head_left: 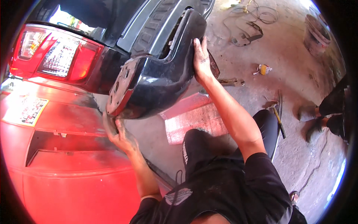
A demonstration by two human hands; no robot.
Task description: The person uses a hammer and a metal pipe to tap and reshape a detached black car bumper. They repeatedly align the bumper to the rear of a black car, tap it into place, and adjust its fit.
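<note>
A glossy black rear bumper (164, 87) is between my two hands, its end turned toward the red body of a vehicle. My right hand (201, 61) lies flat against the bumper's right side, fingers stretched upward. At the lower left, my left hand (123, 138) grips the bumper's end beside a dusty, pierced mounting flange (123, 84). Some of its fingers are hidden behind that edge. The red and clear tail light (59, 56) sits just above and left of the bumper.
Red body panel (78, 186) fills the lower left. Silvery sheet (197, 121) lies by my knees. On the concrete floor are a hammer (279, 121), a yellow-and-white small item (263, 69) and a coiled cable (266, 15). A dirty bucket (317, 35) and another person's feet (315, 128) are at right.
</note>
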